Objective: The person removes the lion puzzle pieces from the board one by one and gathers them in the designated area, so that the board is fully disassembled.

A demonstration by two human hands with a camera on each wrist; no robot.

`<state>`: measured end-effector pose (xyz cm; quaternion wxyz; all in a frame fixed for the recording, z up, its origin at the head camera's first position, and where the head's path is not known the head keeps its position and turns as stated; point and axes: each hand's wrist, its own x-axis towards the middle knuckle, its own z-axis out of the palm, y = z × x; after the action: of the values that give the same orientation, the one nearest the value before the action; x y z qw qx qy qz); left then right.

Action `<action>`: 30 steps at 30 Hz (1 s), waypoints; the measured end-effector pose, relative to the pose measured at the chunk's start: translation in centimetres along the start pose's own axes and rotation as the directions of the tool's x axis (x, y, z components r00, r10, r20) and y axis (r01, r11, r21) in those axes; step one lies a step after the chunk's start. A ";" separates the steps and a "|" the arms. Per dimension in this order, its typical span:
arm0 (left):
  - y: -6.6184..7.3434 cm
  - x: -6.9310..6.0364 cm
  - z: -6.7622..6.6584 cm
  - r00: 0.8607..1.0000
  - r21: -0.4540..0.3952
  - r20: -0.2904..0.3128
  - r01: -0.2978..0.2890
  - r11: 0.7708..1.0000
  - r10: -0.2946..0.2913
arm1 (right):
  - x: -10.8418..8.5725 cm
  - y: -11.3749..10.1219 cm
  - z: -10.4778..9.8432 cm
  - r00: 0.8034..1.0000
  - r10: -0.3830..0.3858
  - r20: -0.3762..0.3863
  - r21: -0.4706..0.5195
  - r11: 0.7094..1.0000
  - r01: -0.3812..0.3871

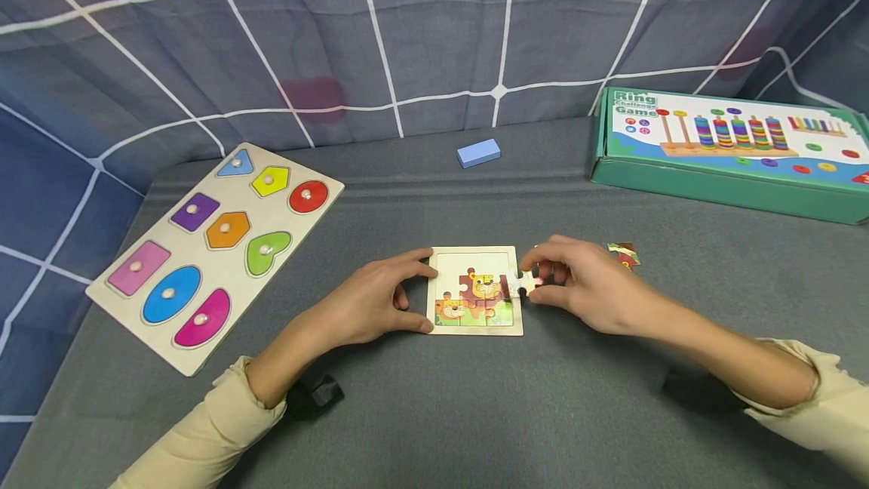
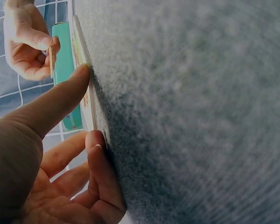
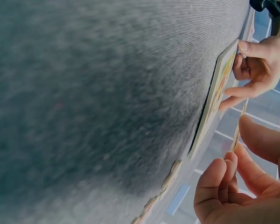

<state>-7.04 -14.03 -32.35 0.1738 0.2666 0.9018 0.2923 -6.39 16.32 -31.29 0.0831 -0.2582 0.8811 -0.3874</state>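
Observation:
A square wooden puzzle tray [image 1: 475, 330] lies on the grey cloth, its lower part and middle filled with pieces showing orange animals; bare wood shows at its upper left. My left hand [image 1: 373, 296] holds the tray's left edge, thumb at the near corner and a finger near the far corner. The right hand [image 1: 591, 285] pinches a puzzle piece [image 1: 526, 283] between thumb and fingers at the tray's right edge. In the right wrist view that piece [image 3: 238, 130] is held up off the cloth, edge-on to the camera.
Loose puzzle pieces [image 1: 624, 253] lie beyond the right hand. A blue block [image 1: 478, 153] sits at the back. On the left is a board of coloured shapes [image 1: 193, 357]; at the back right, a green game box [image 1: 726, 191]. A grid-patterned curtain [image 1: 441, 36] hangs behind.

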 end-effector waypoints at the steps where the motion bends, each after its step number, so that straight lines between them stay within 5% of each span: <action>1: 0.0 0.0 0.0 1.000 0.000 0.000 -0.001 1.000 0.001 | -0.2 0.1 -0.1 1.000 0.000 0.003 0.005 1.000 0.000; 16: -0.1 0.0 0.0 1.000 0.001 -0.002 -0.014 1.000 0.014 | -1.8 2.2 -0.8 0.999 0.037 0.008 0.013 0.999 -0.037; 30: -0.1 0.0 0.0 1.000 0.000 -0.001 -0.019 1.000 0.019 | -2.0 3.2 -1.1 0.999 0.040 0.005 -0.098 0.994 -0.039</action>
<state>-7.08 -14.11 -32.40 0.1706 0.2752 0.8992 0.2943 -6.36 19.89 -32.95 0.0810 -0.2458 0.9036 -0.3413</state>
